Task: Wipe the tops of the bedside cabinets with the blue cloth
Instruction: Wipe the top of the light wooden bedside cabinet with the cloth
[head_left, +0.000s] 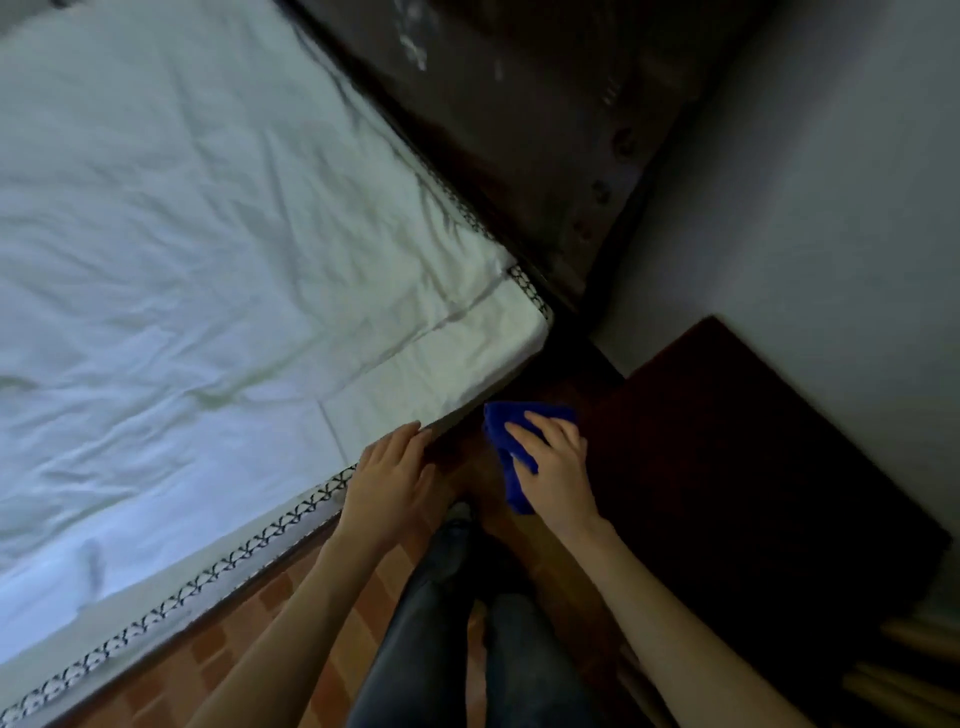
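Blue cloth (511, 452) under right hand (558, 470), left hand (392, 475) empty, beside it

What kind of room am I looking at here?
Most likely a bedroom: a bed with a white sheet, a dark headboard against the wall, and a dark wooden bedside cabinet beside it.

blue cloth (511, 457): soft, matt fabric | cabinet top (753, 467): dark wood, dull sheen | bed sheet (208, 260): white, creased cloth | floor (234, 644): reddish tiles
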